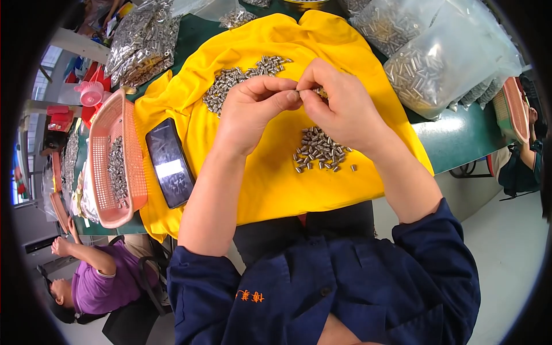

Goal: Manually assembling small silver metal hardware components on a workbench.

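Observation:
My left hand (246, 109) and my right hand (340, 106) meet above the yellow cloth (270, 190), thumbs and forefingers pinched together. Between the fingertips is a small metal cylinder (298, 92), mostly covered by them. Behind my left hand lies a pile of short silver metal cylinders (221, 86), partly hidden by it. A second heap of similar cylinders (322, 148) sits nearer to me, just below my right hand, with a single loose one (353, 168) at its right.
A dark phone (170, 164) and a pink plastic basket (138, 167) holding metal parts stand at the left. Clear bags of metal parts (144, 43) (422, 72) lie at the back left and right on the green table (454, 138). A seated person in purple (112, 276) is at the lower left.

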Tool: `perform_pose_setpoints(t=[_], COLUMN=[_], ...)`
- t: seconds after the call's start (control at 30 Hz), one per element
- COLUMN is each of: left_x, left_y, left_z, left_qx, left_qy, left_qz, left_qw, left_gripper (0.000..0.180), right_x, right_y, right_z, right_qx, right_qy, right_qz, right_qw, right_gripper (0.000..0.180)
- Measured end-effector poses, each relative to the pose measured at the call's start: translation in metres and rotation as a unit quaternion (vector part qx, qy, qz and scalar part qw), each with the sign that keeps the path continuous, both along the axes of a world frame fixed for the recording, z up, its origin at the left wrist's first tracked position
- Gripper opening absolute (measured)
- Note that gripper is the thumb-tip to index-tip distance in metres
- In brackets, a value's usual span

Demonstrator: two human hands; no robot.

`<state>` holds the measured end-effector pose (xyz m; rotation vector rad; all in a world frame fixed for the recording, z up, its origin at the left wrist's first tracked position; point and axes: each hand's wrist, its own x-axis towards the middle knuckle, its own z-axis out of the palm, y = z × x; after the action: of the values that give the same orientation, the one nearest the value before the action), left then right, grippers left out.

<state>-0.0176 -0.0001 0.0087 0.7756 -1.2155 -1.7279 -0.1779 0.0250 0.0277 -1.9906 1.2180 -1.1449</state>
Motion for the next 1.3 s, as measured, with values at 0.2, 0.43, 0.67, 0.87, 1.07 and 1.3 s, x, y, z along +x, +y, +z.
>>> perform_pose_setpoints(t=[0.2,0.43,0.67,0.87,1.07,1.3], left_x=[0.000,0.005,0.001,-0.008,-0.003,0.068], left_y=[-0.001,-0.001,0.002,-0.001,-0.027,-0.168], left_z=[-0.001,0.003,0.014,0.048,0.061,0.078], left_qx=[0.010,0.037,-0.107,-0.105,-0.212,-0.359], left_qy=[0.022,0.030,-0.090,-0.144,-0.240,-0.521], left_qz=[0.011,-0.023,0.054,0.011,-0.027,0.212], left_qw=[1.000,0.999,0.989,0.984,0.947,0.744], left_gripper=[0.015,0.014,0.010,0.009,0.011,0.019], right_x=[0.000,0.002,0.003,-0.006,-0.021,-0.022], right_y=[-0.002,-0.001,0.003,0.005,0.000,0.005], right_z=[-0.002,0.000,0.008,0.017,0.016,0.022], right_qx=[-0.035,-0.030,0.061,0.034,-0.041,-0.037], right_qy=[-0.013,-0.005,-0.129,-0.183,-0.182,-0.215], right_qz=[-0.003,0.012,0.020,0.013,-0.051,-0.076], right_qw=[0.999,0.999,0.990,0.982,0.981,0.973], right_gripper=[0.007,0.007,0.006,0.005,0.006,0.004])
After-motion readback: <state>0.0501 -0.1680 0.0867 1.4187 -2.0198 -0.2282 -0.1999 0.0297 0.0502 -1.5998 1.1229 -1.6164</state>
